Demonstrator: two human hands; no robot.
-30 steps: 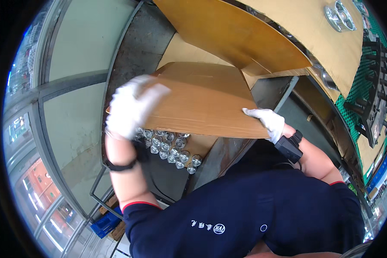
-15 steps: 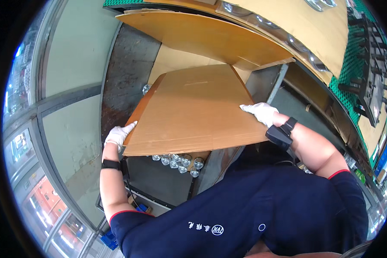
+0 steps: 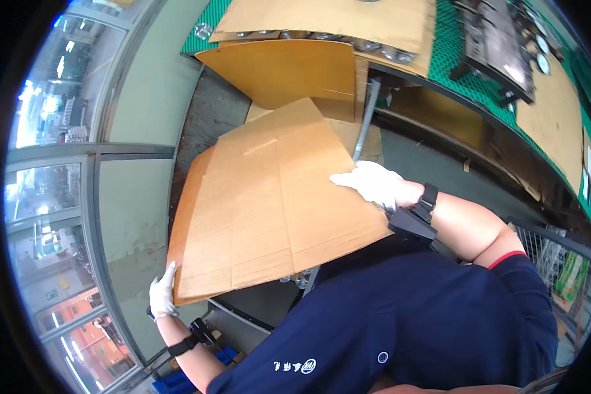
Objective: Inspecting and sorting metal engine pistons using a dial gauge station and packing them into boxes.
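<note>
large flat brown cardboard sheet [image 3: 269, 210], creased, tilted, held up at two edges.

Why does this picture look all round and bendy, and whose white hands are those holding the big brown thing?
The picture comes from a camera worn on a person's head, looking down. Its lens sees very wide, so straight edges curve near the rim. No robot here: the two hands belong to the person wearing the camera, in white gloves and a dark blue shirt.

The left hand grips the lower left corner of a big flat cardboard sheet. The right hand rests on the sheet's right edge. Together they hold it up, tilted.

Just under the sheet's lower edge a few small shiny parts peek out; what they are is hard to tell. Above is a workbench with a green mat and more cardboard lying on it. On the left are big windows.
</note>
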